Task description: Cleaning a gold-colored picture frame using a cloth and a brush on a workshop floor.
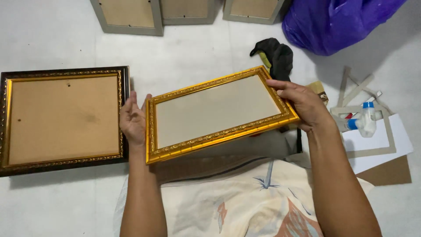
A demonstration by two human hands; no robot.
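Bright, even overhead light — soft shadows, sharp

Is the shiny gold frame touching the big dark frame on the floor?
Apart. The head view shows the gold frame lifted in both hands, with the left hand and bare floor between it and the dark frame.
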